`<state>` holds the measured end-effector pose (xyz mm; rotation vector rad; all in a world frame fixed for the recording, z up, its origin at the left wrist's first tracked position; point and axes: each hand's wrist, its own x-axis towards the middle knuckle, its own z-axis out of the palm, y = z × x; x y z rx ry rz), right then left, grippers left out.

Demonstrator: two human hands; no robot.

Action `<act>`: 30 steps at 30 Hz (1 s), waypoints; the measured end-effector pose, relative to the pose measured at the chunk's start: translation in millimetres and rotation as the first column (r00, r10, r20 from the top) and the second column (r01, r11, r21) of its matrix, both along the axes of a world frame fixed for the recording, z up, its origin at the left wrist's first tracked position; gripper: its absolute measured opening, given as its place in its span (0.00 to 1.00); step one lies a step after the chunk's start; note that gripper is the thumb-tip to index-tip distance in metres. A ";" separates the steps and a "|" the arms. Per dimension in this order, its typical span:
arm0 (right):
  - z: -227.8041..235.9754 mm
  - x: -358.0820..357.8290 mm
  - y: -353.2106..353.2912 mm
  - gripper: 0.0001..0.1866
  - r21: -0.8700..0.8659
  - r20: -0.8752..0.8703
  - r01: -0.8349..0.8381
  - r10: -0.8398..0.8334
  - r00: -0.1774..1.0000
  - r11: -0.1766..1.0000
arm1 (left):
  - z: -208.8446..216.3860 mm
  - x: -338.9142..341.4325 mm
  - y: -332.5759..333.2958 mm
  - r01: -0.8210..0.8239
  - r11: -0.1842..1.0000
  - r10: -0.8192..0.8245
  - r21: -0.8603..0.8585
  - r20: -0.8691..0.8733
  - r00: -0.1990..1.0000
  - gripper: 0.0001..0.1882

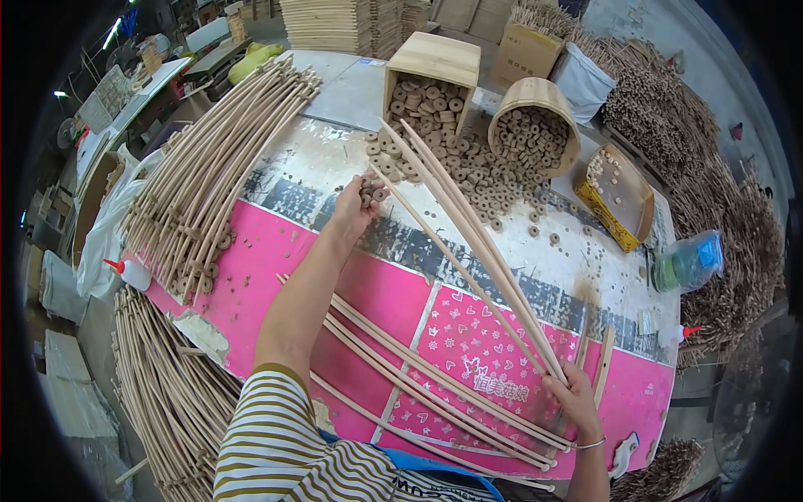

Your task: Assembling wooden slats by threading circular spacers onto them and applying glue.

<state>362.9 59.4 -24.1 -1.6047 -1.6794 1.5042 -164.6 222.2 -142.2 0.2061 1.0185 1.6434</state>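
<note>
My left hand (355, 209), arm stretched forward over the table, is closed around several small brown wooden rings (371, 192). My right hand (575, 403), at the near right, grips the near ends of a few long pale wooden rods (489, 243). These rods slant up and away to the left, their far ends close to a loose pile of wooden rings (493, 180). More rods (418, 368) lie across the pink table cover (251, 293) between my arms. The pile spreads from a tipped wooden box (433, 57) and a tipped wooden bucket (572, 134).
Rods with rings on their near ends (217, 167) are heaped at the left, beside a white red-tipped squeeze bottle (132, 274). A yellow tray (608, 219) and a blue-lidded container (690, 261) stand at the right. Another rod bundle (159, 393) lies below the table's left edge.
</note>
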 end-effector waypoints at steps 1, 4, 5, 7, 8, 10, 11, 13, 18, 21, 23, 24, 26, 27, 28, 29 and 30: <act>0.2 0.6 -0.7 0.06 -0.022 0.002 0.003 -0.003 1.000 1.000 | 1.2 0.6 1.2 0.000 1.000 0.000 -0.005 -0.020 1.000 0.22; 1.7 0.9 -0.8 0.07 -0.046 0.005 -0.013 0.013 1.000 0.999 | -3.3 -6.6 1.6 -0.029 0.999 0.024 -0.031 -0.132 0.991 0.21; 2.6 0.3 -1.5 0.07 -0.048 0.006 -0.013 0.013 1.000 0.999 | -1.1 -5.4 0.7 -0.030 0.999 0.021 -0.042 -0.196 0.980 0.20; 3.4 -1.3 -2.9 0.07 -0.050 0.016 -0.035 0.036 0.999 0.998 | 2.4 -2.2 -3.2 -0.045 0.999 0.039 -0.023 -0.224 0.974 0.20; 1.3 0.2 -3.4 0.07 -0.051 0.017 -0.035 0.036 0.999 0.998 | 7.6 0.2 -5.8 -0.059 0.998 0.057 -0.001 -0.253 0.966 0.19; -4.7 4.9 -4.5 0.07 -0.085 0.008 -0.028 0.029 1.000 0.996 | 12.1 1.3 -8.3 -0.064 0.998 0.064 0.010 -0.252 0.966 0.19; -4.8 3.8 -4.5 0.07 -0.087 0.007 -0.031 0.032 0.999 0.996 | 12.7 -0.2 -10.5 -0.073 0.997 0.076 0.020 -0.256 0.964 0.19; -4.3 1.1 -4.3 0.07 -0.096 0.002 -0.025 0.025 1.000 0.995 | 5.8 -10.7 -13.6 -0.034 0.999 0.041 0.030 -0.275 0.961 0.18; -12.0 -1.0 1.1 0.07 -0.050 0.028 -0.021 0.022 0.999 0.999 | 15.7 -1.5 -20.1 -0.026 1.000 0.026 0.003 -0.304 0.952 0.16; -18.4 -8.1 7.8 0.07 0.027 0.016 -0.040 0.040 0.999 0.999 | 23.8 12.1 -25.9 0.095 0.995 -0.085 0.026 -0.258 0.962 0.15; -24.0 -20.1 16.2 0.07 0.072 0.025 -0.052 0.051 0.998 0.996 | 25.4 23.7 -31.9 0.248 0.968 -0.231 0.032 -0.267 0.935 0.16; -28.1 -25.5 23.4 0.08 0.119 0.051 -0.067 0.061 0.997 0.991 | 38.0 49.7 -34.9 0.251 0.968 -0.248 -0.025 -0.275 0.929 0.15; -29.6 -47.2 36.0 0.08 0.164 0.073 -0.087 0.076 0.994 0.983 | 36.8 86.6 -47.5 0.316 0.947 -0.320 -0.060 -0.272 0.907 0.13; -26.8 -60.3 41.5 0.08 0.164 0.047 -0.066 0.059 0.997 0.984 | 39.7 100.8 -56.0 0.348 0.931 -0.364 -0.107 -0.262 0.894 0.13; -25.6 -66.5 45.9 0.09 0.164 0.020 -0.047 0.044 0.999 0.985 | 43.6 110.7 -63.9 0.377 0.913 -0.405 -0.155 -0.251 0.879 0.14; -29.7 -68.0 50.3 0.09 0.164 0.019 -0.046 0.043 0.999 0.985 | 37.5 106.7 -67.0 0.395 0.910 -0.413 -0.123 -0.223 0.883 0.15; -38.1 -66.5 56.4 0.09 0.243 0.055 -0.043 0.031 0.998 0.969 | 31.8 96.1 -72.4 0.415 0.900 -0.435 -0.133 -0.205 0.877 0.16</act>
